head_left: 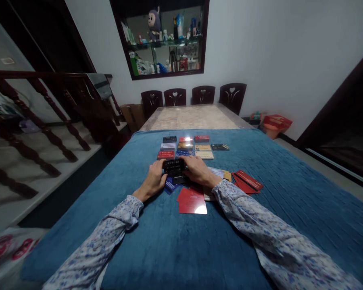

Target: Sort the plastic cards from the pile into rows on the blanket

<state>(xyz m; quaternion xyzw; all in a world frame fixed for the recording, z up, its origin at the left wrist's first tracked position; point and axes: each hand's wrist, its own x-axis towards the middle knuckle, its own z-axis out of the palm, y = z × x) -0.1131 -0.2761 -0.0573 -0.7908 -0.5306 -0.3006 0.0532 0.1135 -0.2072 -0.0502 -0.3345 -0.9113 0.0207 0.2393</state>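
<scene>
Black card (174, 164): flat glossy rectangle with pale print, held by its short ends between both hands, just above a loose pile.
Left hand (153, 180): fingers closed on the left end.
Right hand (199, 171): palm down, fingers closed on the right end.
Cloth (157, 241): blue, soft, plush, finely ribbed.
Rows of cards (189, 147): small rectangles in red, blue, gold and black, in a tidy grid just beyond the hands.
Red cards (192, 201): smooth, shiny, near the wrists.

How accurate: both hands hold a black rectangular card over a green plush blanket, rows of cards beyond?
One error: the head view shows the plush blanket is blue, not green. The left hand and right hand hold the black rectangular card; rows of cards lie beyond.
</scene>
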